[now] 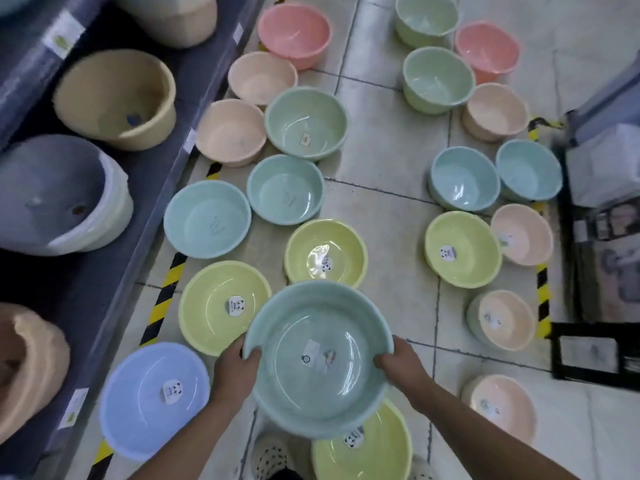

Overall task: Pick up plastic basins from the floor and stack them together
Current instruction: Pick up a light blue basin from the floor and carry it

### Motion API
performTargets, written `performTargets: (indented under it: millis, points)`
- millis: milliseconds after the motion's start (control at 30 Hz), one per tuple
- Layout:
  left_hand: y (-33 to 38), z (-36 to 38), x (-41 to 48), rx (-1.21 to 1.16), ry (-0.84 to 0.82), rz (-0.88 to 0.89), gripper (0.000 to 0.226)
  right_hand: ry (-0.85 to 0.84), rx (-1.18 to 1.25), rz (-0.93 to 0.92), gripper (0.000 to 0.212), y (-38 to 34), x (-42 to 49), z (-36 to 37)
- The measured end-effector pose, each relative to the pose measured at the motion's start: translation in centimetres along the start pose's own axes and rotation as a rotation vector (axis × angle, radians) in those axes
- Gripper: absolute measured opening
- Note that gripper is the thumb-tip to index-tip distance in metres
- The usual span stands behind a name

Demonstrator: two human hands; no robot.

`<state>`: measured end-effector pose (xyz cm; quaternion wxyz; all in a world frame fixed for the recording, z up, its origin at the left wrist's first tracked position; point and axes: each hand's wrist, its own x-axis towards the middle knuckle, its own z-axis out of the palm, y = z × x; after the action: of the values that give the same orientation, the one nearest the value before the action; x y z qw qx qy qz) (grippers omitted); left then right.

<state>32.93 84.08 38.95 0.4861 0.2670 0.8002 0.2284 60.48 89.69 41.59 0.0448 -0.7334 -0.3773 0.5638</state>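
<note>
A teal-green basin [318,358] hangs above the floor, held by both hands. My left hand [237,370] grips its left rim with the thumb inside. My right hand [401,363] grips the right rim the same way. Directly under it lies a yellow-green basin [377,452] with a panda sticker. Around it on the tiled floor sit a blue basin [154,400], two more yellow-green basins [221,308] [325,252] and two light teal basins [207,219] [285,190]. Further off lie several peach, pink and green basins.
A dark shelf unit [114,237] on the left holds large tubs; black-and-yellow tape [166,289] marks the floor along it. Another row of basins runs along the right, with a yellow-green one [462,249]. Dark crates and boxes [602,271] stand at the right. My spotted shoe [270,459] is below.
</note>
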Motion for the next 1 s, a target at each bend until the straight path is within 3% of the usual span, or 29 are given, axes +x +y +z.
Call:
performTargets:
  millis: [233,400,500,700,867,1000]
  points:
    - [18.0,6.8,-5.1,0.043,-0.171,0.185,0.027,0.092,0.091,-0.036,0.038,-3.2,-5.9,-17.6]
    - [28.5,18.2,-7.2,0.129,-0.249,0.222,0.019,0.241,0.252,0.002,0.049,-0.7,-4.7,-30.9]
    - [33.5,25.8,-7.8,0.198,-0.265,0.231,0.010,0.267,0.368,0.051,0.043,1.8,-2.1,-38.5]
    - [40.9,40.1,-7.2,0.306,-0.353,0.271,0.016,0.310,0.451,0.129,0.031,7.1,4.4,-50.7]
    - [45.4,49.7,-4.0,0.355,-0.438,0.271,0.015,0.371,0.563,0.200,0.029,9.5,9.9,-56.5]
    - [47.0,56.1,0.4,0.371,-0.490,0.231,0.017,0.430,0.648,0.250,0.042,11.1,15.5,-59.2]
